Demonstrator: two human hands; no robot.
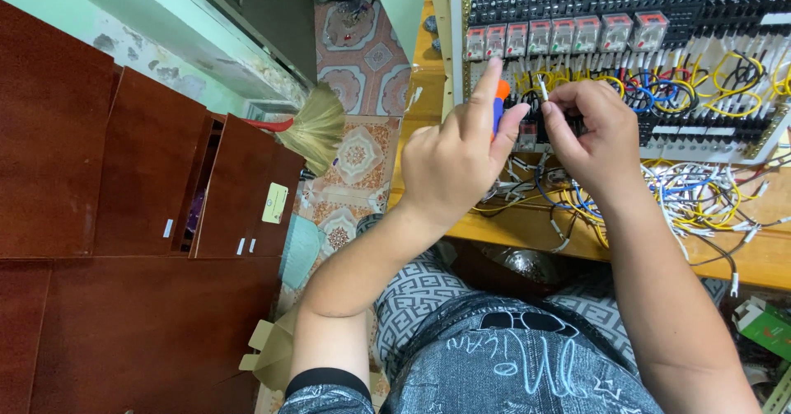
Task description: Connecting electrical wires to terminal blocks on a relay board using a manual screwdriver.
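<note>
Right now both hands are up at the wiring panel [741,2] that stands at the far side of the wooden desk [527,224]. The left hand [457,163] is clenched around a screwdriver [500,101] with an orange and blue handle; only a short stretch of handle shows between index finger and thumb, the tip is hidden behind the hand. The right hand [589,134] pinches a thin white wire end [543,87] between thumb and fingertips, held upright just in front of the lower terminal row (exact terminal: cannot tell). The two hands are just beside each other, the screwdriver handle near the wire end, not clearly touching it.

Panel: a row of clear relays [564,35] with red tops along the far edge, yellow, blue and red jumper wires [725,80] below them. A loose tangle of white, yellow and blue wires [700,200] lies on the desk right of the right hand.

Left of the desk: a straw broom [313,126] on the patterned tile floor [362,51], and a dark red wooden cabinet [124,216] further left. The person's grey patterned clothing fills the near edge.
</note>
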